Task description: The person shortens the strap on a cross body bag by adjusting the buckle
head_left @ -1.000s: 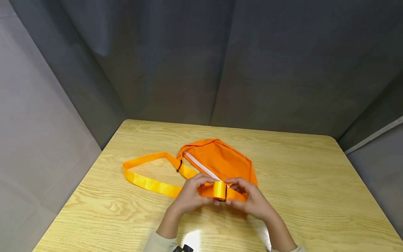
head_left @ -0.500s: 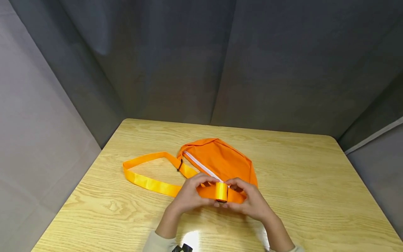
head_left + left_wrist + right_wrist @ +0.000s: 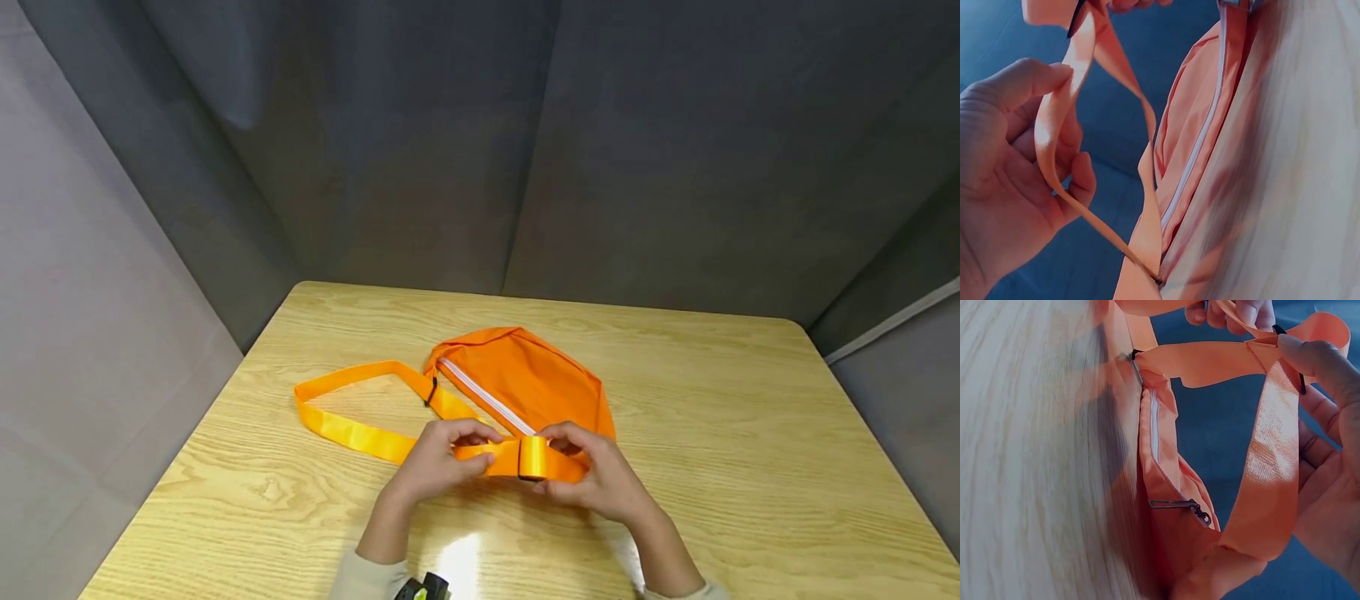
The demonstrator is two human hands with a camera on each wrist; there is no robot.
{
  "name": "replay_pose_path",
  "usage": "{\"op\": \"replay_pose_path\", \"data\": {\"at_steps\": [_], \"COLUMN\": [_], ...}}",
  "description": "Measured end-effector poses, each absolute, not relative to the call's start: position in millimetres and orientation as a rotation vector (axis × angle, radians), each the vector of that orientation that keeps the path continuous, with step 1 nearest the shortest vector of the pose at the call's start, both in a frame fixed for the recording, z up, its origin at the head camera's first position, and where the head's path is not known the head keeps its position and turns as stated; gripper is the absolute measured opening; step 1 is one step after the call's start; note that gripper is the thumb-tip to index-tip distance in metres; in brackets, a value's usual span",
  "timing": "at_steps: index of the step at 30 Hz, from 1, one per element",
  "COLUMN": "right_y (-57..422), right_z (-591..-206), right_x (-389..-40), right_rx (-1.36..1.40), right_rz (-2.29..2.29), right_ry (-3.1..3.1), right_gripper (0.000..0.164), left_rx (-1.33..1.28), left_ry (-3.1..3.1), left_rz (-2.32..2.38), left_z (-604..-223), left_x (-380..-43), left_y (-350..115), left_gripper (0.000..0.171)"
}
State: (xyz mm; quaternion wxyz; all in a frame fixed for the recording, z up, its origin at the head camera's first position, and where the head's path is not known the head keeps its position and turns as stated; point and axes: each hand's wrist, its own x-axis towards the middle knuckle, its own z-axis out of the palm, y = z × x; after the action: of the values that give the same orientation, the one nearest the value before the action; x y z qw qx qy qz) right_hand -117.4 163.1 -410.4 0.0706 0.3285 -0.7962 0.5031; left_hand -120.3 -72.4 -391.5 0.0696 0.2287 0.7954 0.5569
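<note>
An orange bag (image 3: pixel 532 375) with a white zipper (image 3: pixel 483 396) lies on the table, its webbing strap (image 3: pixel 360 436) looping out to the left. In front of the bag, my left hand (image 3: pixel 429 468) pinches the strap between thumb and fingers, left of a dark slide buckle (image 3: pixel 520 458). On the buckle's other side, my right hand (image 3: pixel 600 473) grips a short folded loop (image 3: pixel 534 457) of the strap. The right wrist view has my right thumb right at the dark buckle (image 3: pixel 1302 383). Below that hand, the metal zipper pull (image 3: pixel 1171 504) hangs from the bag.
A second dark strap slider (image 3: pixel 431 392) sits by the bag's left corner. The wood-grain table (image 3: pixel 735 433) reaches back to a dark curtain (image 3: pixel 405 150), with a pale panel (image 3: pixel 97 317) to the left.
My left hand has slid left along the strap, away from the buckle. The folded loop has shifted slightly right, and the buckle now shows on its left side. My right hand stays nearly in place.
</note>
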Motion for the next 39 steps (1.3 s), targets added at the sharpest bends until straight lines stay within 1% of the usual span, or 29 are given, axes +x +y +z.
{"op": "replay_pose_path", "data": {"at_steps": [4,11,19,30,35,39], "right_y": [162,165,167,164,163,165], "right_z": [-400,-401,-401,-403,-403,-402], "right_x": [-114,-114,-113,-112,-112,-113], "right_rx": [0.981,0.965,0.964,1.036,1.009,0.996], "right_rz": [1.509,1.492,1.444,1.537,1.508,1.493], "right_ry": [-2.394,-2.407,-2.38,-2.362,-2.386,-2.406], "right_gripper": [0.05,0.051,0.05,0.049,0.049,0.048], "left_rx": [0.689,0.683,0.689,0.939,0.917,0.884], "left_ry": [2.404,2.429,2.486,2.437,2.472,2.491], "left_rz": [1.665,1.652,1.568,1.481,1.532,1.559], "left_z": [-390,-392,-427,-431,-426,-419], "left_x": [-121,-121,-134,-137,-136,-133], "left_y": [-78,-87,-97,-66,-61,-62], "left_gripper": [0.016,0.017,0.027,0.023,0.017,0.016]}}
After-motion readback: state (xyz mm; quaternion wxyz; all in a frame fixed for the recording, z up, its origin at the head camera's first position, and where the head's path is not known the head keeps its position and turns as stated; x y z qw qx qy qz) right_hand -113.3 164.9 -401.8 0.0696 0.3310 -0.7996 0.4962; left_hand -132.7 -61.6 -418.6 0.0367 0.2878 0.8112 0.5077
